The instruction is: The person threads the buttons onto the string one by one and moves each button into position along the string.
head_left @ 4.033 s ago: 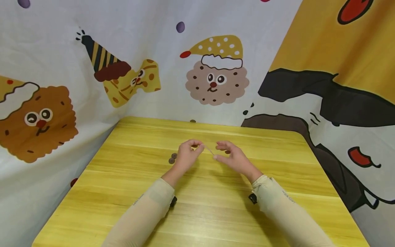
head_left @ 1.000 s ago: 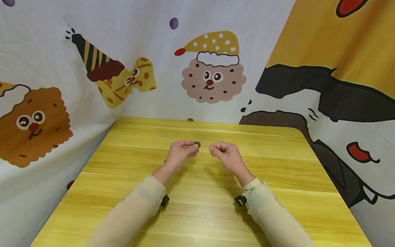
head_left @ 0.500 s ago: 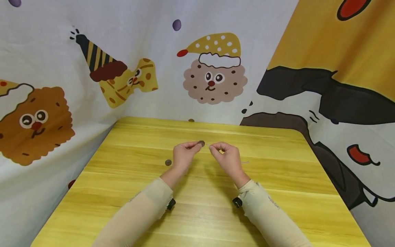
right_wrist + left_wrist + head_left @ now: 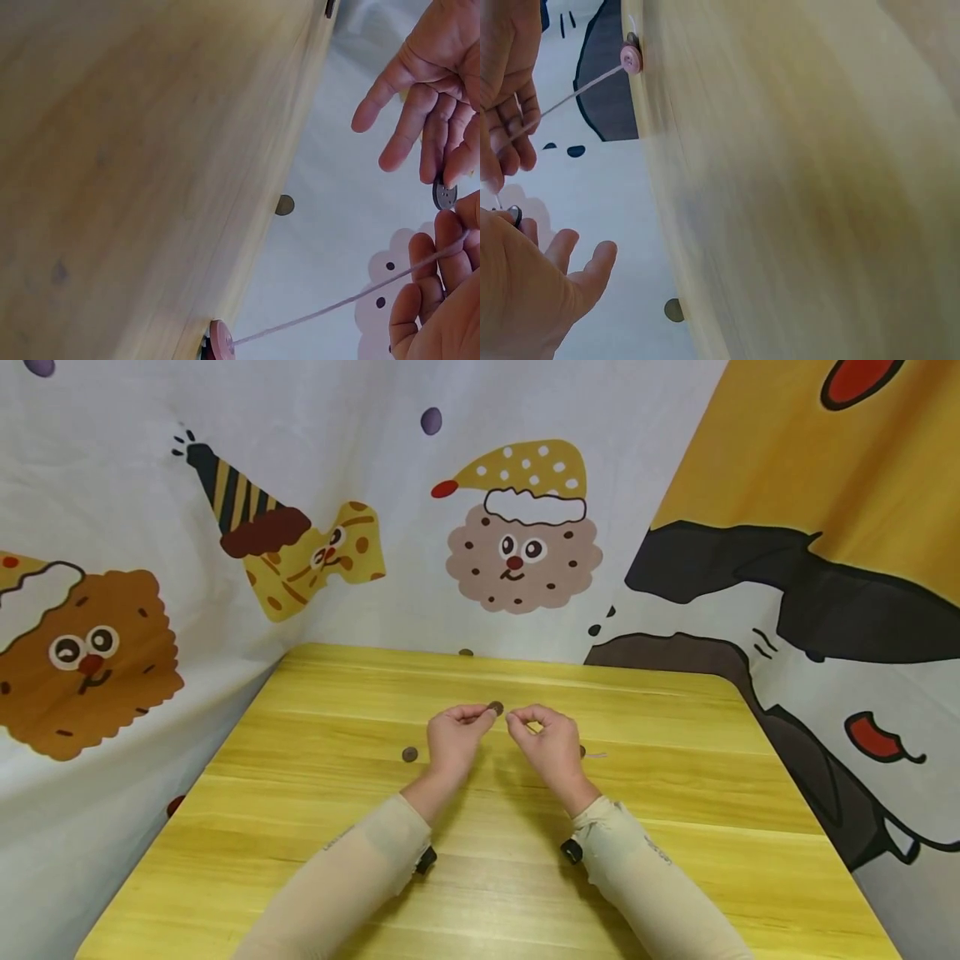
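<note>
In the head view my left hand (image 4: 457, 739) pinches a dark round button (image 4: 496, 708) between thumb and fingertips; the right wrist view shows small holes through the button (image 4: 444, 195). Close to its right, my right hand (image 4: 547, 739) pinches a thin pale string, its fingertips right by the button. In the left wrist view the string (image 4: 577, 91) slants from those fingers down to a pink button (image 4: 631, 58) at the table. A dark button (image 4: 582, 751) shows just past my right hand, with the string's tail (image 4: 596, 755) beyond it.
Another dark button (image 4: 409, 754) lies on the wooden table (image 4: 480, 860), left of my left hand. A cloth printed with cartoon figures (image 4: 405, 635) hangs behind the table and along its sides.
Four seconds ago both hands were at the string and several dark buttons lay at left. Now my left hand holds one, one lies there, and the held button has moved right toward my right fingertips.
</note>
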Tool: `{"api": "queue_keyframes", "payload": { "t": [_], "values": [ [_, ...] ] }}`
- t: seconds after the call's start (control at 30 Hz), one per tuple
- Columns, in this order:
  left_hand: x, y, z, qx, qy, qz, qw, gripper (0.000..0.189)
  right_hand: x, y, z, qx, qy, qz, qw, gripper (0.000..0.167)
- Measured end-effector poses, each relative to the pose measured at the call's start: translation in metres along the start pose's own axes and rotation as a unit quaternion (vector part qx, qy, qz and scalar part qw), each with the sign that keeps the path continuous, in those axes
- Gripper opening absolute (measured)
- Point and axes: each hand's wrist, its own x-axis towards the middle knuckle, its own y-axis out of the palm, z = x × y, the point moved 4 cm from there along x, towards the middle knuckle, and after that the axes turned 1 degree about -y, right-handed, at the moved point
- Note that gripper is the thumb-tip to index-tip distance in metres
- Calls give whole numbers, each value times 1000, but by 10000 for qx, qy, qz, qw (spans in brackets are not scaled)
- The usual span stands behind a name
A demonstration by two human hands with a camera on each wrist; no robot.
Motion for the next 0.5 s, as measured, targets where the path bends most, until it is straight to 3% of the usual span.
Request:
{"api": "queue_keyframes", "payload": {
  "t": [0.5],
  "values": [
    [-6,4,-3,115,247,-93,9996,11,2,5,0,-146,-299,-119,9994,6]
  ]
}}
